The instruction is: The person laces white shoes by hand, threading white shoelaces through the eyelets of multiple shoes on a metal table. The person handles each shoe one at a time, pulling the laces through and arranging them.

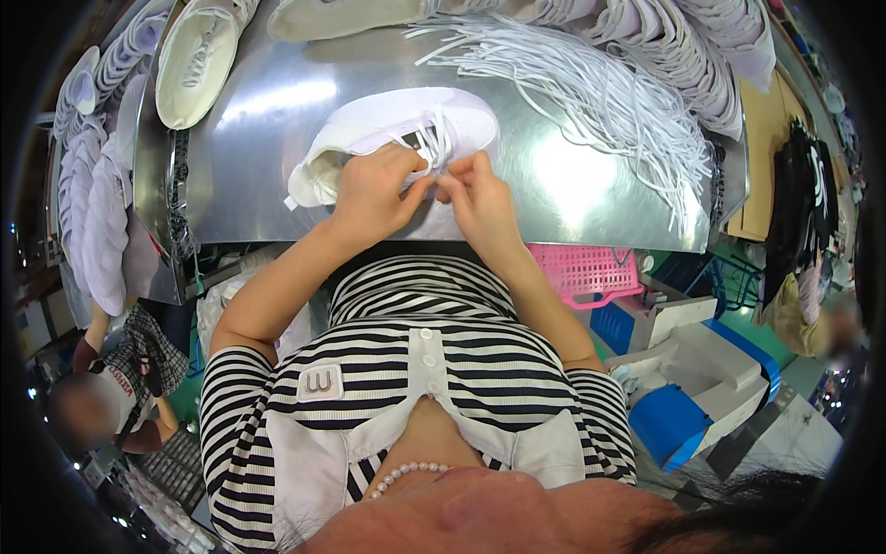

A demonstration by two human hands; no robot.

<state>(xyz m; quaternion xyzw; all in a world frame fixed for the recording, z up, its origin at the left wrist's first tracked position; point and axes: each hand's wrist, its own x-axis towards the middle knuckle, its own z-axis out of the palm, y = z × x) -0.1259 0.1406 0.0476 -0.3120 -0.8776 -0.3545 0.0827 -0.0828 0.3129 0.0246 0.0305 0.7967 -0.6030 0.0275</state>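
A white sneaker [369, 134] lies on its side on the shiny metal table [277, 185], toe pointing right. My left hand [374, 189] rests on its opening and pinches a white lace [434, 138] at the eyelets. My right hand [480, 198] is close beside it, fingers pinched on the same lace near the shoe's tongue. Both forearms come up from my striped shirt to the table's near edge.
A big loose bundle of white laces [600, 92] spreads over the table's right side. Another white shoe [194, 60] lies far left, with stacks of white shoe parts [692, 55] at the back and along the left [101, 222]. A pink basket [586, 268] and blue-white machine [701, 369] sit lower right. Another person [111, 388] is lower left.
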